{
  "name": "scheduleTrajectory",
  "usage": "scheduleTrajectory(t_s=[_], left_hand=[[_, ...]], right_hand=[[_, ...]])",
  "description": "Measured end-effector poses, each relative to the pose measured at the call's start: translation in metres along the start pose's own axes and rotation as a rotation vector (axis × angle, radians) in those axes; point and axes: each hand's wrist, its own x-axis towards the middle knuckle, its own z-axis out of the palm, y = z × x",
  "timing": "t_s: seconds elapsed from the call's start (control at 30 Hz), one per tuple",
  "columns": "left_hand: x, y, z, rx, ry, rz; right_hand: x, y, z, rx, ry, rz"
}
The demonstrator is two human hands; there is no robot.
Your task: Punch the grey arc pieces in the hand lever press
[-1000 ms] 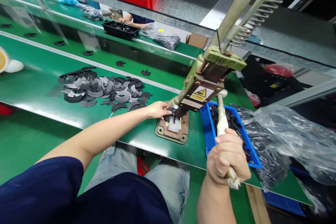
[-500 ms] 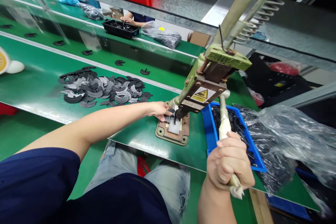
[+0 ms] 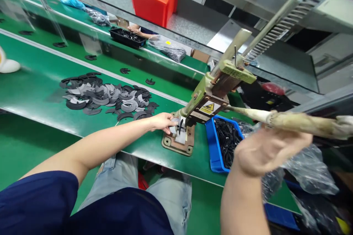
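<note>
My left hand is closed in a pinch on a grey, flat piece at the left side of the press base. A thin black strip stands out under the head of the green hand press, close to my fingertips. My right hand, blurred, is against the underside of the wrapped press lever, its fingers partly hidden behind it. The lever points out to the right, roughly level. A heap of grey and black curved pieces lies left of the press.
A blue bin of black parts stands right of the press. Several dark pieces lie on the green strip behind. A red bin sits on the shelf above. Across the line, a person's hands are at a black tray.
The lever has swung up, and my right hand has risen with it from a full fist to a looser hold. My left hand stays at the press base. The view has shifted.
</note>
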Motion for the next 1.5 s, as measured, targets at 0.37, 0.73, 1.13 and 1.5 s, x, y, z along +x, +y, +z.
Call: scheduleTrajectory(t_s=[0.37, 0.73, 1.13, 1.5], left_hand=[[-0.082, 0.01, 0.017, 0.064, -0.181, 0.2], [-0.081, 0.011, 0.018, 0.003, -0.329, 0.035], [-0.094, 0.003, 0.035, 0.705, 0.059, 0.493], [-0.087, 0.0, 0.039, 0.218, -0.16, 0.209]], right_hand=[[-0.185, -0.004, 0.016, 0.052, -0.543, 0.665], [-0.191, -0.017, 0.006, -0.039, -0.625, 0.587], [-0.166, -0.009, -0.016, -0.183, -0.895, 0.222], [-0.173, -0.02, -0.021, -0.178, -0.811, 0.201]])
